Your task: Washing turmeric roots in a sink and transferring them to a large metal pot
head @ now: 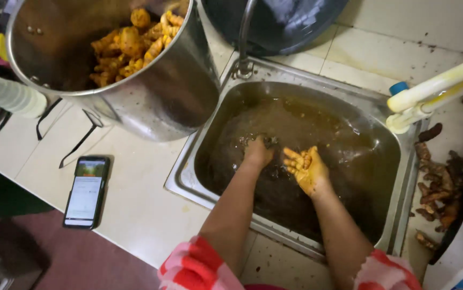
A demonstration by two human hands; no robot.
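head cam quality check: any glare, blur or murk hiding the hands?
Head view: soft overall, mild motion blur on both hands; left hand half sunk in murky brown water in the sink, fingers hidden; right hand above the surface, yellow-stained, what it holds unclear; dull glare on the steel pot; wide-angle bending at edges.

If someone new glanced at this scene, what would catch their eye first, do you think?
Probably the steel sink at centre, full of murky brown water, where the left hand dips in and the yellow-stained right hand holds a small root. Next, the big steel pot at upper left, holding bright orange-yellow roots.
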